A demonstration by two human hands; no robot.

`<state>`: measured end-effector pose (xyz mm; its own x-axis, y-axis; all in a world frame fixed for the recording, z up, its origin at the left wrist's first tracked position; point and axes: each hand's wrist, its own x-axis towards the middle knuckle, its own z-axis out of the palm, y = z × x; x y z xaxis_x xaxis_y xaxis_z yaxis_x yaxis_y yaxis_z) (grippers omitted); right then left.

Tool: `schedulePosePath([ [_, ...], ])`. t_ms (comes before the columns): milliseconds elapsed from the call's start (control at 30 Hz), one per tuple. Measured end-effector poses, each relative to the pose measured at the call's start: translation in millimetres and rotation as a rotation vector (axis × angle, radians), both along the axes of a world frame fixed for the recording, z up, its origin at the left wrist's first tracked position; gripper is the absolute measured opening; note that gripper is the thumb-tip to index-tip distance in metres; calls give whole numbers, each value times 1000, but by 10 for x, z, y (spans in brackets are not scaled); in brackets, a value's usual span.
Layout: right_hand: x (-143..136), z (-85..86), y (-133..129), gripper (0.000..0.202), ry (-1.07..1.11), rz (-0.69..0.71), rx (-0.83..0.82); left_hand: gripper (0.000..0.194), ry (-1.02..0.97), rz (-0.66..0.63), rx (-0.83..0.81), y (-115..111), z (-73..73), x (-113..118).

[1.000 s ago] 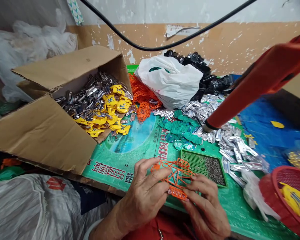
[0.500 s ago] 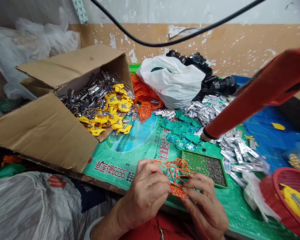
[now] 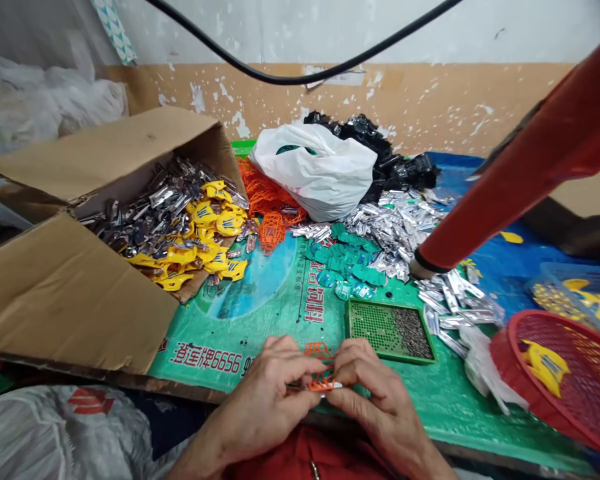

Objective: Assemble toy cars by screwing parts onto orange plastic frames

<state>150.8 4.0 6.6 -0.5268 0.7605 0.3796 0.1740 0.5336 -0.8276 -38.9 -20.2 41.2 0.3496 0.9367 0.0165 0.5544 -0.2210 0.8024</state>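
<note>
An orange plastic lattice frame (image 3: 318, 349) is pinched between my two hands, close to the front edge of the table. My left hand (image 3: 267, 393) grips its left side with thumb and fingers closed. On the other side, my right hand (image 3: 375, 393) has its fingers curled round the right end. A small white or silvery piece (image 3: 331, 387) shows at the near edge of the frame, by my right thumb; its kind is unclear. Fingers hide much of the frame. Just beyond my right hand lies a green tray (image 3: 349, 327) with many small dark metal pins (image 3: 413, 331).
A cardboard box (image 3: 100, 293) spills silvery and yellow parts (image 3: 205, 213) at left. Further back are orange lattice pieces (image 3: 271, 232), a white bag (image 3: 325, 173), green parts (image 3: 347, 257) and silver strips (image 3: 395, 220). A red post (image 3: 500, 180) and red basket (image 3: 510, 353) stand right.
The lattice frame has been tilted flatter and brought lower, and my hands have moved closer together. The white piece now shows at its edge. The camera view has shifted a little.
</note>
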Motion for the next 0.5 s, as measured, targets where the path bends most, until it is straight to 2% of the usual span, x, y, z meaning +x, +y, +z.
schedulePosePath([
  [100,7,61,38,19,-58,44,-38,14,-64,-71,-205,32,33,-3],
  [267,-47,57,129,22,-139,61,-59,11,-268,69,-501,56,0,77],
  [367,-76,45,132,10,-204,-106,138,15,-480,179,-599,73,-111,117],
  [433,7,105,133,27,-213,-299,318,20,-584,267,-638,83,-199,123],
  [500,204,249,189,46,-137,-543,420,25,-638,344,-675,87,-272,116],
])
